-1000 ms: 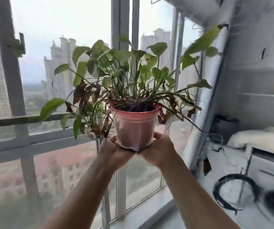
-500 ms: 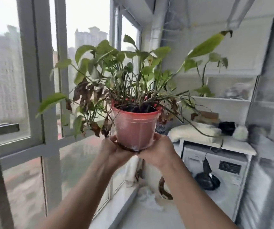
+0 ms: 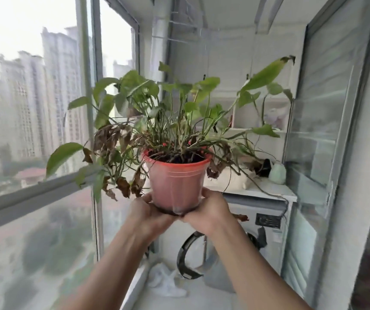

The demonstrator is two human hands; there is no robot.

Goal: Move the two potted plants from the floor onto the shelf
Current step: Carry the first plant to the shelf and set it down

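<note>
A potted plant in a red plastic pot is held up at chest height in the middle of the view, upright. Its long green leaves and some brown dead ones spread wide. My left hand cups the pot's base from the left and my right hand cups it from the right, fingers curled under it. A white shelf is on the back wall behind the plant, above the washing machine. A second potted plant is not in view.
A washing machine stands at the back with its white top bearing a pale cloth, a dark object and a greenish bag. Large windows run along the left. A sliding glass door is on the right. A white bag lies on the floor.
The view has swung to the right, from the window towards the back wall with the shelf and washing machine. Both hands keep holding the pot in the same way.
</note>
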